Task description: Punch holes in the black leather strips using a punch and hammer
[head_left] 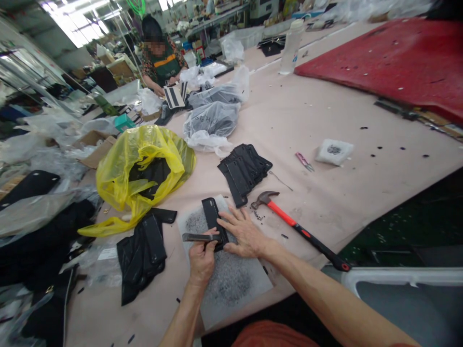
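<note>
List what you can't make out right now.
All in the head view:
Whether the metal tool touches the black strip: left hand and dark-on-dark obscure it.
Part of the strip's edge: covered by right hand.
Full contents of the yellow plastic bag: its folds.
Writing on the translucent plastic bag: blurred.
White plastic bin: cut off by picture edges.

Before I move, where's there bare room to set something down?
The widest open patch of table lies between the clear bottle, red sheet and white block, bar small specks. Another sits between the hammer and the table's right edge. It's crowded left, around the yellow bag and black pieces.
</note>
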`<state>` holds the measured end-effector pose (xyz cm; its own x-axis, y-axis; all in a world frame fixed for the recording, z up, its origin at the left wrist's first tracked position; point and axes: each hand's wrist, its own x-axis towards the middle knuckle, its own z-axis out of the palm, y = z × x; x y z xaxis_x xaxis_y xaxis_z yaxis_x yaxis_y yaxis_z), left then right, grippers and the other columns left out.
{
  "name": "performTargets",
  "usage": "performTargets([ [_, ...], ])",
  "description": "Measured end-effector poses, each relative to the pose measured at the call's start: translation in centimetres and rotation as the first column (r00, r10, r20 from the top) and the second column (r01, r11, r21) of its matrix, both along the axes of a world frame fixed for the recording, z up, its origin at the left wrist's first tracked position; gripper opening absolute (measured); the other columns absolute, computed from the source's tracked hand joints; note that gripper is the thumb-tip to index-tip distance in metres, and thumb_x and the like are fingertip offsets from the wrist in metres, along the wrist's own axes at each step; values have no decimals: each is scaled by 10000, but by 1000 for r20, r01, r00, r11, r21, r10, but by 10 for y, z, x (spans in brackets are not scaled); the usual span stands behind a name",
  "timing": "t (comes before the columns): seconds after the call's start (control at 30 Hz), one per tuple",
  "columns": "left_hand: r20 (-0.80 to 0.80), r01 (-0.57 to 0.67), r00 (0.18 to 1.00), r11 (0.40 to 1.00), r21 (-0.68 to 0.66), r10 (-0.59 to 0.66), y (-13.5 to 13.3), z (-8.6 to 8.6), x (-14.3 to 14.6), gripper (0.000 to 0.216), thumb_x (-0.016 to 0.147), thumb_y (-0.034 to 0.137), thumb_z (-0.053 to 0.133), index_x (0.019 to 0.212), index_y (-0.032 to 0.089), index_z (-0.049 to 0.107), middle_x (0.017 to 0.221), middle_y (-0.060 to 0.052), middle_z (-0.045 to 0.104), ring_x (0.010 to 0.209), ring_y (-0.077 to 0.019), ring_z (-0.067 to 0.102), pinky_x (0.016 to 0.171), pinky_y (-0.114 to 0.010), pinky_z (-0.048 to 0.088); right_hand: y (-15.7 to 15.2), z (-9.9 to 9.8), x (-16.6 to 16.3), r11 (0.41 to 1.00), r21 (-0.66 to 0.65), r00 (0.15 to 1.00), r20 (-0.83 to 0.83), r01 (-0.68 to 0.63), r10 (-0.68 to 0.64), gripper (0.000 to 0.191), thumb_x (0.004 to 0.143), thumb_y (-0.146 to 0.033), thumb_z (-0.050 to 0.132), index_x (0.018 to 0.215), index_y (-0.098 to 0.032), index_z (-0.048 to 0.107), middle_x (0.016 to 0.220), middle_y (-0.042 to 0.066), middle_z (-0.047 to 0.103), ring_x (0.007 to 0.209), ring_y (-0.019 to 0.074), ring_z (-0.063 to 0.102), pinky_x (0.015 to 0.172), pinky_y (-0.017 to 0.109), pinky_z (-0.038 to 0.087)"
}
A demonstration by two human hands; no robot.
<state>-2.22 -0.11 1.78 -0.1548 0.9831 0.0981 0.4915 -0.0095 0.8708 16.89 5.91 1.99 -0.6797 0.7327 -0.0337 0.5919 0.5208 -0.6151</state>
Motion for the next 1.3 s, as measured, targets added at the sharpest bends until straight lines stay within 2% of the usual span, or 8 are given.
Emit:
performTargets([
  [0.5, -157, 98, 985, 986, 133, -76, -1, -1, 2, 215, 876, 214, 552, 1006, 187, 721, 1055, -70, 758, 996, -224, 714, 932, -396, 576, -1, -2, 0, 999, 34, 1000, -26, 13, -12, 826, 800, -532, 614, 1510, -223, 325, 1602, 97, 251, 1464, 379, 99, 1125, 661, 69],
  [0.87, -323, 138, 944, 968, 210, -65, 1, -13, 3, 224, 871, 177, 520, 1009, 171, 697, 1011, -82, 763, 965, -236, 723, 884, -403, 596, -6, 3, 1, 996, 90, 1000, -23, 16, -14, 781, 817, -533, 609, 1487, -214, 366, 1573, 113, 309, 1450, 377, 149, 1125, 640, 106],
  [0.93, -355, 149, 933, 965, 218, -64, 1, -13, 3, 227, 874, 169, 517, 1022, 172, 690, 1013, -80, 763, 956, -237, 725, 868, -401, 601, -12, 7, 12, 987, 137, 996, -26, 87, -84, 696, 849, -515, 587, 1447, -203, 418, 1539, 126, 359, 1427, 353, 218, 1127, 588, 173],
  [1.0, -372, 161, 926, 961, 224, -68, 1, -14, 3, 225, 872, 161, 520, 1024, 174, 685, 1017, -76, 763, 953, -237, 726, 860, -397, 604, -21, 10, 33, 940, 202, 960, -8, 274, -278, 563, 888, -424, 558, 1384, -174, 470, 1483, 146, 417, 1362, 326, 329, 1098, 511, 273],
  [1.1, -372, 168, 925, 959, 228, -73, 0, -17, 4, 219, 872, 158, 524, 1026, 181, 678, 1016, -72, 762, 943, -233, 727, 846, -379, 607, -37, 9, 79, 790, 296, 801, 116, 537, -588, 418, 885, -292, 540, 1269, -128, 523, 1335, 192, 510, 1171, 333, 483, 953, 454, 399],
  [1.17, -370, 162, 926, 961, 225, -69, -1, -19, 4, 222, 873, 155, 521, 1035, 182, 671, 1009, -77, 759, 930, -233, 727, 831, -373, 606, -45, 5, 110, 741, 308, 714, 218, 596, -665, 269, 880, -266, 522, 1103, -126, 579, 1140, 198, 579, 1014, 327, 542, 846, 438, 430],
  [1.23, -369, 156, 927, 965, 212, -68, -2, -19, 5, 224, 871, 148, 518, 1039, 180, 664, 995, -86, 756, 917, -237, 726, 817, -373, 604, -49, 2, 130, 742, 168, 701, 248, 649, -669, 108, 868, -247, 514, 897, -159, 568, 913, 142, 589, 850, 275, 561, 751, 393, 440],
  [1.3, -367, 146, 928, 969, 197, -65, -3, -19, 5, 218, 867, 142, 519, 1029, 179, 660, 969, -91, 752, 901, -240, 724, 799, -372, 601, -50, 1, 137, 686, -247, 729, 192, 684, -658, 78, 836, -239, 529, 780, -194, 500, 752, 60, 545, 695, 202, 540, 653, 332, 443],
])
